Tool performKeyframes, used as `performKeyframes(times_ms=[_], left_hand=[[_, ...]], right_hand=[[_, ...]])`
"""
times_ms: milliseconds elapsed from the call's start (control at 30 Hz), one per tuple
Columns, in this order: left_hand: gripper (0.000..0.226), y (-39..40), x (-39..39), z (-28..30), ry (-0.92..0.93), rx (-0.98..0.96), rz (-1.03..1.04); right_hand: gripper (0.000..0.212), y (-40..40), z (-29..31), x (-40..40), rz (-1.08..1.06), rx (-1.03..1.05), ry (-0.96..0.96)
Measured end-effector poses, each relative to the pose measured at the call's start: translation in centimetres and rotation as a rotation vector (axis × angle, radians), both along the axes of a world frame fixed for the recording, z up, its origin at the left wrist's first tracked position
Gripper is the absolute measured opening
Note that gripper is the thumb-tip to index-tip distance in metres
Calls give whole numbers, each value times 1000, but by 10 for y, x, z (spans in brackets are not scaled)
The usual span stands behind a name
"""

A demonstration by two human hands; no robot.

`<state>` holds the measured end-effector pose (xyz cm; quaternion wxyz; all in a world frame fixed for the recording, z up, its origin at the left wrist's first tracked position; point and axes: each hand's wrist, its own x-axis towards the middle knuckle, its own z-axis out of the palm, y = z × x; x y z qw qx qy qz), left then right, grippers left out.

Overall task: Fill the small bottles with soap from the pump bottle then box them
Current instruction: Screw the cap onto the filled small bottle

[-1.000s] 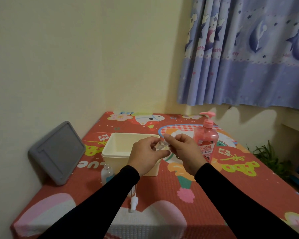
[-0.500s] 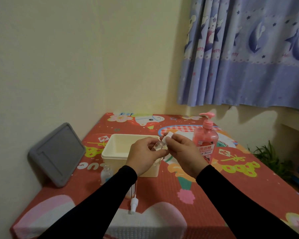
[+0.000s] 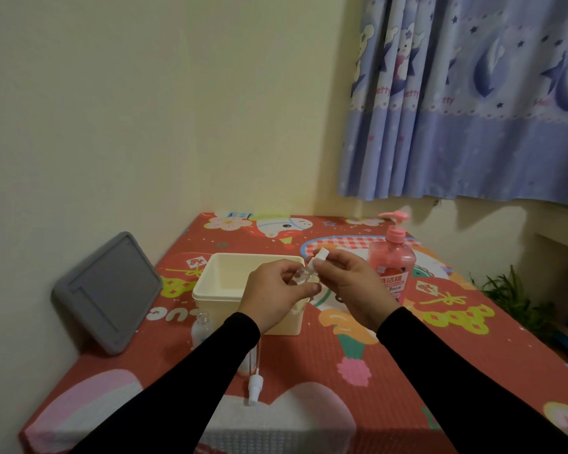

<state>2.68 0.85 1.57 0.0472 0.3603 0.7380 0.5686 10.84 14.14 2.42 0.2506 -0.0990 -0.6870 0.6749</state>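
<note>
My left hand (image 3: 273, 294) grips a small clear bottle (image 3: 301, 276) above the right end of the cream box (image 3: 210, 290). My right hand (image 3: 351, 283) pinches the bottle's white spray cap (image 3: 321, 256) at the bottle's top. The pink pump bottle (image 3: 392, 267) of soap stands upright just right of my right hand. Another small clear bottle (image 3: 201, 329) stands uncapped in front of the box, partly hidden by my left sleeve. A loose white spray cap with its tube (image 3: 254, 386) lies on the table near the front.
A grey box lid (image 3: 107, 291) leans against the left wall. The table wears a red cartoon cloth (image 3: 358, 355). A blue curtain (image 3: 473, 103) hangs at the back right, and a green plant (image 3: 512, 296) sits beyond the table's right edge.
My right hand has lifted slightly, and the white cap now shows above its fingers at the top of the small bottle. My left hand keeps its hold.
</note>
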Motion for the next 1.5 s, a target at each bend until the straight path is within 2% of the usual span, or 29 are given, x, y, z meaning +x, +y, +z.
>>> performKeyframes(times_ms=[100, 167, 233, 300, 367, 567, 667, 767, 867, 1000, 1100, 1233, 1333, 1400, 1500], left_hand=[[26, 2, 4, -2, 22, -12, -20], [28, 3, 6, -2, 14, -20, -33], [27, 4, 4, -2, 4, -16, -40], [23, 4, 2, -2, -2, -7, -43], [20, 3, -2, -3, -11, 3, -51], [16, 7, 3, -7, 25, 7, -11], [25, 5, -2, -8, -46, 18, -152], [17, -1, -7, -3, -130, 5, -321], [19, -2, -9, 0, -145, -18, -390], [29, 5, -6, -5, -23, -28, -264], [29, 12, 1, -15, 99, -59, -89], [21, 16, 10, -26, 49, -47, -9], [29, 16, 15, -38, -50, -42, -7], [32, 17, 20, -48, -107, -54, -4], [22, 16, 27, -63, -126, -98, 33]], right_hand=[[30, -3, -1, -3, -156, 40, -58], [36, -3, -4, -4, -164, 40, -71], [32, -2, -5, -4, -84, 41, -59], [15, -1, -5, -2, -4, -19, -9], [15, 0, -4, 0, 37, -56, 23], [14, -4, -4, 4, -50, 74, 29], [14, 1, -2, 7, -13, 103, 22], [21, 5, 6, 12, 81, 81, -18], [22, 8, 9, 11, 54, 118, -46], [41, 9, 2, 7, -49, 195, -14], [29, 6, -2, 7, -82, 179, -3], [21, 4, -10, 8, -68, 219, -30], [18, 7, -21, 9, -50, 215, -78], [20, 9, -30, 10, -28, 229, -122], [27, 11, -41, 11, -40, 323, -194]])
